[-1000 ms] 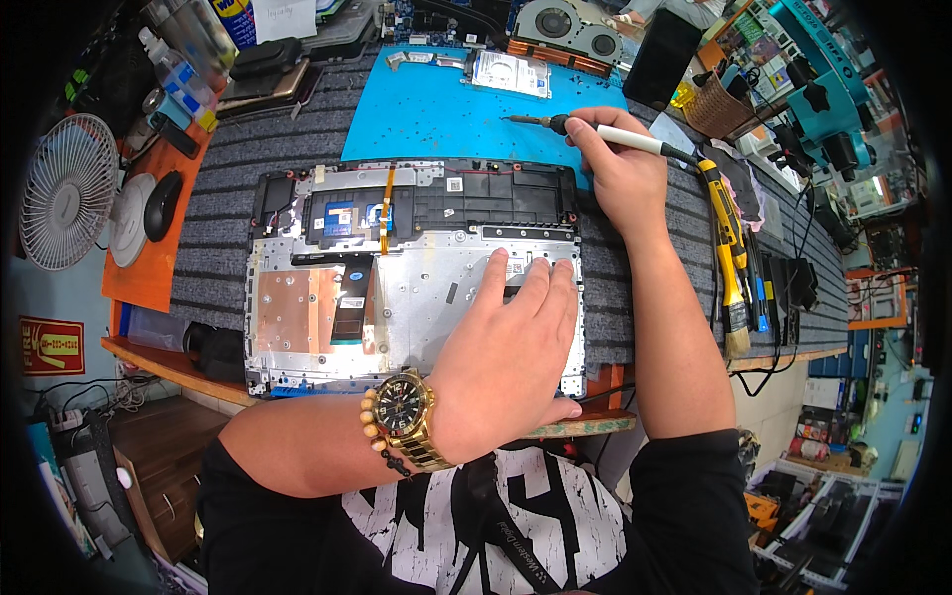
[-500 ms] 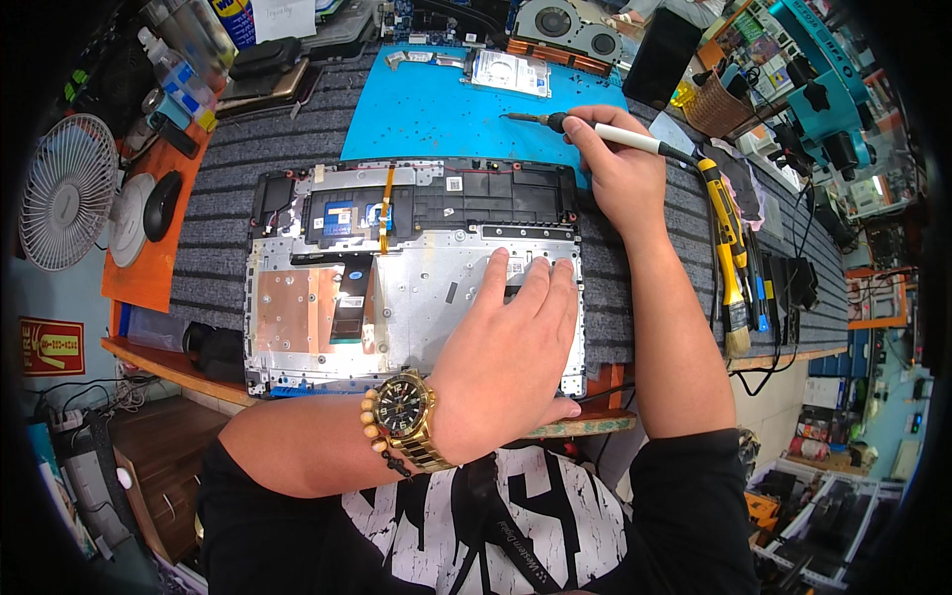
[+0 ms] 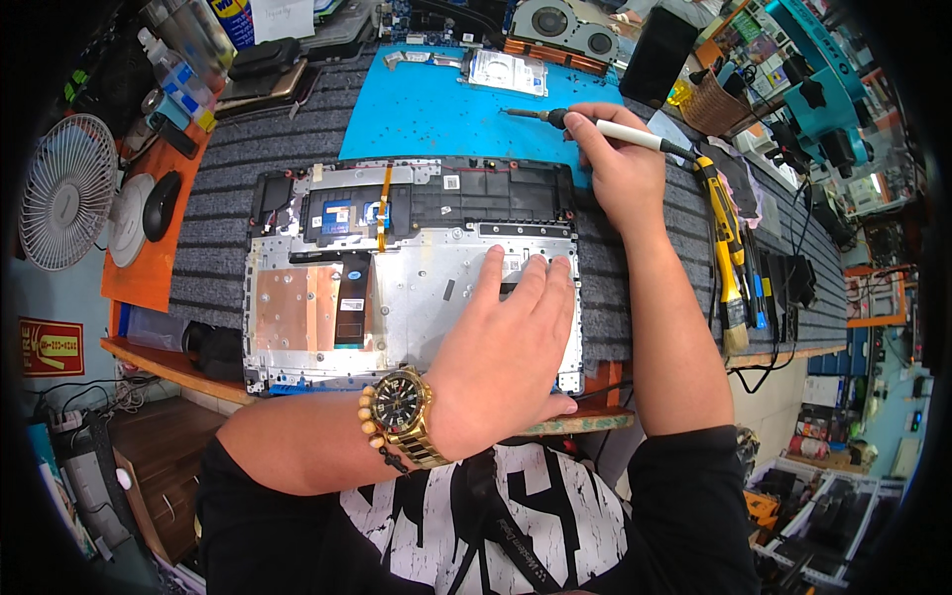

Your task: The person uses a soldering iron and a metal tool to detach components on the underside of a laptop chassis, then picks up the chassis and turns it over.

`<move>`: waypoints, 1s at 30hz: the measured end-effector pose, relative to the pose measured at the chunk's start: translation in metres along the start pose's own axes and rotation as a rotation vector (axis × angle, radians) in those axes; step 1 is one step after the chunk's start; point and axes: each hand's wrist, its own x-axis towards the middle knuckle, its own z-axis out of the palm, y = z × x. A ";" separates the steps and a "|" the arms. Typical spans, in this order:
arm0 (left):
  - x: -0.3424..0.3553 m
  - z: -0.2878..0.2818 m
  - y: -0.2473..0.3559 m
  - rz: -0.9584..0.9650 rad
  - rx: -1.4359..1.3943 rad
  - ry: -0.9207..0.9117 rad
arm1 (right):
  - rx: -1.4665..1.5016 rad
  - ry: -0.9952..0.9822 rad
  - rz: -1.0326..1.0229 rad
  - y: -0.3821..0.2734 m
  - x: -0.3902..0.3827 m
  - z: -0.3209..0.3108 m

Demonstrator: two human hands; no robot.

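In front of me lies an opened laptop chassis (image 3: 426,263), its metal inner side up, with a black plastic strip along the far edge. My left hand (image 3: 511,337) rests flat on its right part, fingers stretched out and slightly apart. The wrist wears a gold watch and beads. Beyond the chassis, to the right, my right hand (image 3: 625,169) grips a soldering iron (image 3: 630,134) with a white handle. Its dark tip points left over a blue mat (image 3: 436,119), apart from the chassis. Small dark screws are scattered across that mat.
A hard drive (image 3: 506,72) and a cooling fan unit (image 3: 560,35) lie at the far side. On the right are a yellow-handled brush (image 3: 732,307), a woven basket (image 3: 716,104) and a teal microscope (image 3: 818,79). A white fan (image 3: 67,188) stands at the left.
Almost nothing differs. The view has shifted very slightly, while both hands keep their places and the soldering iron stays over the mat.
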 end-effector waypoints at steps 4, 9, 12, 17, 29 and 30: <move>-0.001 0.002 -0.002 0.001 -0.023 0.019 | 0.162 0.023 0.027 -0.007 -0.007 -0.014; -0.002 0.005 -0.006 0.014 -0.055 0.055 | 0.445 0.084 0.124 -0.014 -0.035 -0.057; 0.000 0.005 -0.007 0.007 -0.144 0.076 | 0.489 0.043 0.140 -0.018 -0.065 -0.085; 0.003 0.005 -0.006 -0.005 -0.142 0.096 | 0.494 0.038 0.185 -0.013 -0.113 -0.108; 0.005 0.000 -0.008 -0.009 -0.142 0.051 | 0.316 -0.053 0.139 0.003 -0.132 -0.117; 0.005 0.000 -0.007 -0.014 -0.152 0.042 | 0.308 -0.055 0.138 0.003 -0.132 -0.117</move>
